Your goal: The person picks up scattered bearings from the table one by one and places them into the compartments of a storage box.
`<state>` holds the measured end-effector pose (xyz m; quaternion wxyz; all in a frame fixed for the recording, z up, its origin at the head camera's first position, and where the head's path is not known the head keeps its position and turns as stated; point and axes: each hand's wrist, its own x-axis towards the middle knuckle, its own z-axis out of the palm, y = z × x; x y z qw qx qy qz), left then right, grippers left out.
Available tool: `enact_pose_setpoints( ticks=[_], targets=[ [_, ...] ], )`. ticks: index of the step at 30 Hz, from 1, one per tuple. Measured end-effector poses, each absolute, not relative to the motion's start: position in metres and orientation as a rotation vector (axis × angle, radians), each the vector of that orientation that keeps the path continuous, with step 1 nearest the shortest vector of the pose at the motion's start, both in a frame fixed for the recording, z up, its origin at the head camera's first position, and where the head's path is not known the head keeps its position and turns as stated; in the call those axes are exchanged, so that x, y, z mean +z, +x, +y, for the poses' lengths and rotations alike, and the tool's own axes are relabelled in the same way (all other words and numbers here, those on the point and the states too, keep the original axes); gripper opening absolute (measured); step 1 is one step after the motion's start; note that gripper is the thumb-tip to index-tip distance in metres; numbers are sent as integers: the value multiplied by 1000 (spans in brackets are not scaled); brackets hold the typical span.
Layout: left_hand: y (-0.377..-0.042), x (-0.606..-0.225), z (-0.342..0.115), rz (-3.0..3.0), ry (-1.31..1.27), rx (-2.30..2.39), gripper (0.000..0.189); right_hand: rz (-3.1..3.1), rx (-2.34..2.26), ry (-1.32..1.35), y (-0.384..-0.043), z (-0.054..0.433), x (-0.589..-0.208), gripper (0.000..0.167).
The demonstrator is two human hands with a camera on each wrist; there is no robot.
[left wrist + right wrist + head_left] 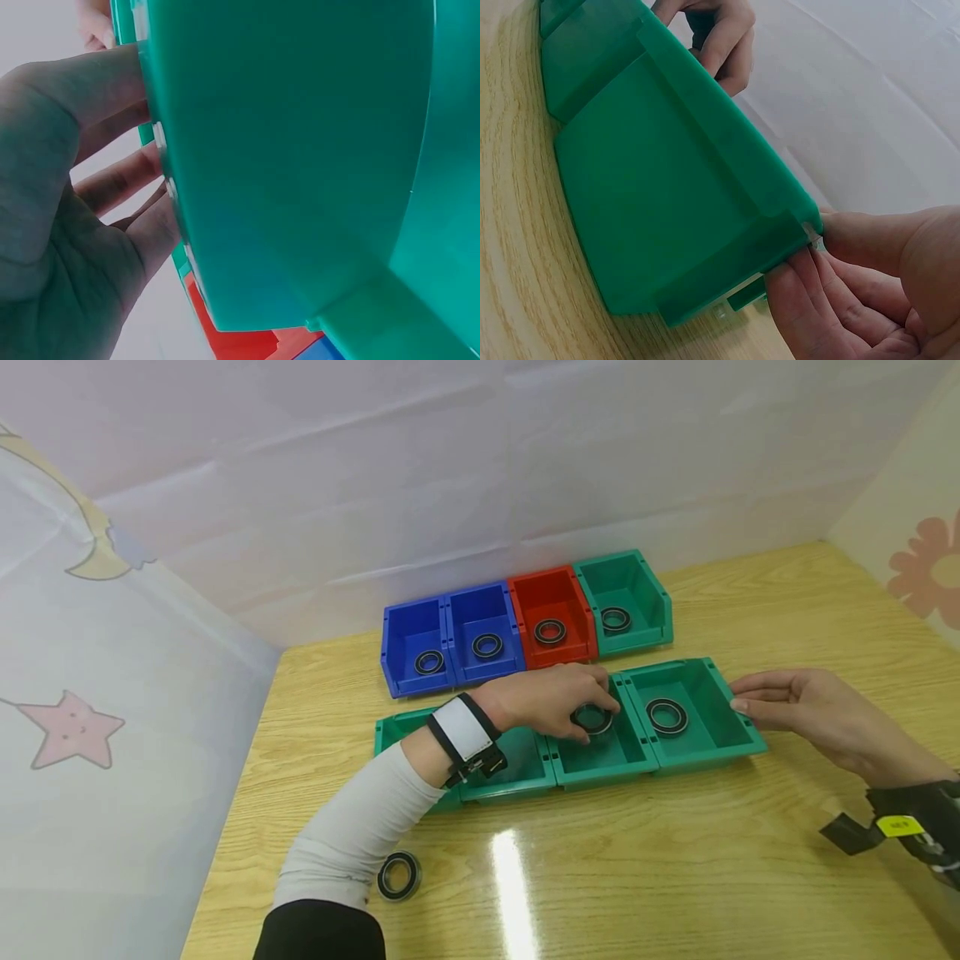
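In the head view my left hand reaches into a green bin of the front row. Thumb and fingers pinch a black-rimmed ball bearing there; the left wrist view hides the bearing behind a green wall. My right hand holds the outer side of the rightmost green bin, thumb at its rim. The right wrist view shows the right fingers on that bin's edge. Another bearing lies flat inside this bin.
Behind stand two blue bins, a red bin and a green bin, each with a bearing. A loose bearing lies on the wooden table beside my left sleeve. My left forearm partly covers the front row's left bins.
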<state>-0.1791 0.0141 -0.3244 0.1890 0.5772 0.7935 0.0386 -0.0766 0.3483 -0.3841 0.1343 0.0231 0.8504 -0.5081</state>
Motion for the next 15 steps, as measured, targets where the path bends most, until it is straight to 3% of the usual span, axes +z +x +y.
enact_pose_setpoints(
  ticks=[15],
  targets=[
    [-181, -336, 19, 2204, 1642, 40, 55, 2464, -1456, 70, -76, 348, -383, 41]
  ],
)
